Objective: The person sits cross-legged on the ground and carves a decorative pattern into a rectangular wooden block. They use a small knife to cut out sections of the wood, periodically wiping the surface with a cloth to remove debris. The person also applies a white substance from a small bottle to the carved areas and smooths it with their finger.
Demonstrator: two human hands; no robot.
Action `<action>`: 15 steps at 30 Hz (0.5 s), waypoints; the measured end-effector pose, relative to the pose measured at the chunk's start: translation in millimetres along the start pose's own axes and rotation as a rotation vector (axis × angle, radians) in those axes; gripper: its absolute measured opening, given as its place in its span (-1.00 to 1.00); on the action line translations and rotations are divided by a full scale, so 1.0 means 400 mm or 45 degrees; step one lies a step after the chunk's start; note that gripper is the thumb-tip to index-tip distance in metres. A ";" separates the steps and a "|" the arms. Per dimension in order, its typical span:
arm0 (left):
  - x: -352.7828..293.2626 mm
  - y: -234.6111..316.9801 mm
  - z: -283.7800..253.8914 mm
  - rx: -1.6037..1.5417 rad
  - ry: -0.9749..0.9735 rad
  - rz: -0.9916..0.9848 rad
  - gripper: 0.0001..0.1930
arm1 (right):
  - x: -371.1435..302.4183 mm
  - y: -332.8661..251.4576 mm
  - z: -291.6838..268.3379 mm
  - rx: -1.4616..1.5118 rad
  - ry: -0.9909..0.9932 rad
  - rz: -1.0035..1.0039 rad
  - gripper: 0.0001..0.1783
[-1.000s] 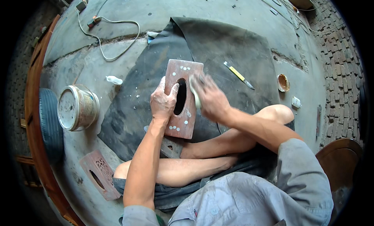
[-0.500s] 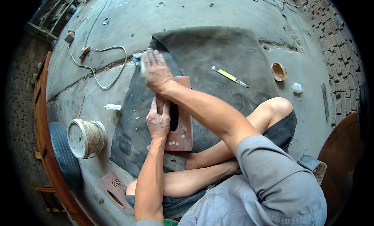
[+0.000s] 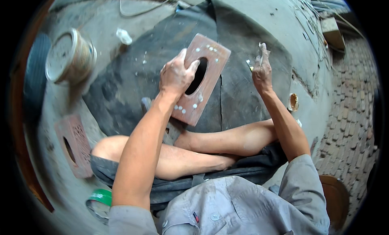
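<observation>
My left hand (image 3: 176, 73) grips a reddish-brown wooden tissue box (image 3: 210, 65) by its left side, the thumb over the edge of the oval opening. Pale round filler dots mark both ends of its top. The box is tilted above the dark mat (image 3: 158, 44). Out to the right, my dusty right hand (image 3: 262, 71) is over a yellow-handled knife (image 3: 249, 65), fingers bent around it and one finger stretched out. Just the knife's handle end shows at the left of the fingers; the hand hides the remainder. Something whitish shows between the fingertips, too small to name.
At the left stand a lidded bucket (image 3: 60, 57) and a tyre (image 3: 35, 77). A second carved wooden box (image 3: 73, 146) lies beside my left knee, near a green-rimmed container (image 3: 99, 200). A white bottle (image 3: 124, 36) and a round brownish cup (image 3: 293, 102) flank the mat.
My right hand has left the box's far end and moved right to the knife. My left hand now holds the box by its side, turned clockwise. The head view has shifted.
</observation>
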State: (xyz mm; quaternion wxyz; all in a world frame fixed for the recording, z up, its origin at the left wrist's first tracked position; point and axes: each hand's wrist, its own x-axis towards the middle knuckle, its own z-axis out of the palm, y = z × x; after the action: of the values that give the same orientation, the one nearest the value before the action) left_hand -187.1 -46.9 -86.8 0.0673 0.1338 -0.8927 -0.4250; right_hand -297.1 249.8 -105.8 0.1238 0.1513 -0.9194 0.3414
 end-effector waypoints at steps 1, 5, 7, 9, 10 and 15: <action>-0.004 -0.002 -0.002 0.008 -0.012 -0.037 -0.46 | -0.011 -0.004 -0.007 -0.027 -0.043 -0.054 -0.32; -0.001 -0.001 0.004 -0.023 -0.018 -0.076 -0.41 | -0.032 -0.029 -0.012 -0.088 -0.104 0.071 -0.34; -0.003 -0.014 -0.003 -0.049 -0.065 -0.117 -0.37 | -0.016 -0.041 0.022 -0.127 -0.109 0.073 -0.33; -0.003 -0.003 -0.004 -0.068 -0.075 -0.135 -0.34 | 0.025 -0.034 0.042 -0.205 -0.092 -0.050 -0.30; -0.003 0.001 -0.002 -0.075 -0.081 -0.146 -0.33 | 0.057 -0.024 0.066 -0.250 -0.087 -0.174 -0.28; 0.009 0.009 -0.001 -0.061 -0.166 -0.128 -0.30 | 0.255 -0.094 0.286 -0.589 -0.123 -0.756 -0.12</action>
State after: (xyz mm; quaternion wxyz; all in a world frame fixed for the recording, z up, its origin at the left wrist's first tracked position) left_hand -191.1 -46.2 -83.8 -0.0091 0.1490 -0.8769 -0.4569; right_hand -391.8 127.0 -134.1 0.2047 0.3951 -0.8930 0.0665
